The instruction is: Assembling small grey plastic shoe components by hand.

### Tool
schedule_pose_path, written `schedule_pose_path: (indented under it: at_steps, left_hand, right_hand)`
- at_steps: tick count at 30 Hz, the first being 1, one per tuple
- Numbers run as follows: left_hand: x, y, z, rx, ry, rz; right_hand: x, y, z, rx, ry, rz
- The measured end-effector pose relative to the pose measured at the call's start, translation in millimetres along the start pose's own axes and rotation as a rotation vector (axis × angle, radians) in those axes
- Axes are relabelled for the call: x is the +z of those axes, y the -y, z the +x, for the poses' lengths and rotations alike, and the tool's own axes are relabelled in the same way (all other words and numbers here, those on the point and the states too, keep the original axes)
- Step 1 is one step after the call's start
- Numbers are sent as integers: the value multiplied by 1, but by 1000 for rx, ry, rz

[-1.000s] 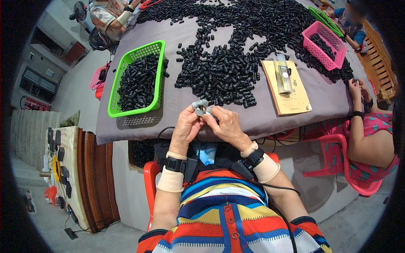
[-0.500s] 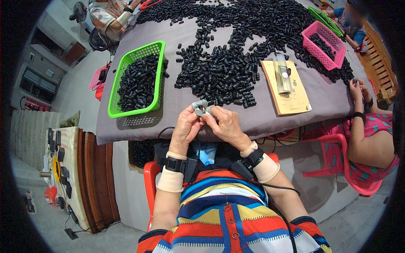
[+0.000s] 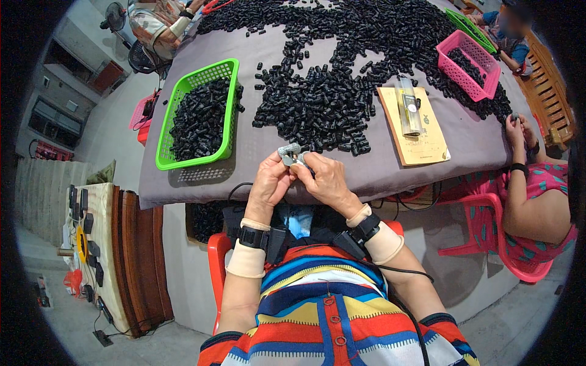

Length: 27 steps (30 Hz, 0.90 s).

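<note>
My left hand point(image 3: 270, 182) and my right hand point(image 3: 326, 182) meet over the table's near edge, just below a pile of small black cylindrical plastic parts point(image 3: 314, 110). Grey wrappings point(image 3: 288, 149) cover some of the fingertips. Both hands are closed in a pinch around something small between them; the fingers hide most of it, so its kind cannot be told. Left of the hands stands a green plastic basket point(image 3: 234, 116) holding many of the same black parts. To the right lies a yellowish paper booklet or envelope point(image 3: 427, 143) with a clear, flat, ruler-like piece point(image 3: 407, 107) on top.
Black parts spread across the far side of the grey cloth-covered table point(image 3: 201, 189). A pink basket point(image 3: 483, 93) and another green basket point(image 3: 467, 27) stand at the right. Co-workers sit at the right and far left. Cables run from the bands on my wrists.
My fingertips have shifted very slightly around the small thing between them. Both hands otherwise keep their place, and the baskets and piles look the same.
</note>
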State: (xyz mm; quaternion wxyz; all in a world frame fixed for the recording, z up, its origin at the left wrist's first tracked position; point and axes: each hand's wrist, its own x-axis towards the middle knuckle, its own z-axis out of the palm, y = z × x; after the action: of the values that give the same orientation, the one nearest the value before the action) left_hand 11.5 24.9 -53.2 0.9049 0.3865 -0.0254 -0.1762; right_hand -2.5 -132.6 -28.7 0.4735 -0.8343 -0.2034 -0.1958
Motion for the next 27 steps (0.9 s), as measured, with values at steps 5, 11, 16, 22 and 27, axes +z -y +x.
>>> schedule_pose_path:
  at_steps: [5,11,16,22,27]
  left_hand:
    - [1,-1,0,1,1,0]
    - [14,1,-1,32,-80,38]
    - [13,2,-1,38,-101,29]
    - [10,-1,-2,29,-60,16]
    - [14,-2,-3,21,-74,17]
  right_hand:
    - [1,1,0,-3,-3,7]
    - [0,3,1,20,-6,10]
    - [-1,4,2,46,-3,0]
    - [-2,-2,-1,-11,11,55]
    - [-3,-3,-1,-13,11,58]
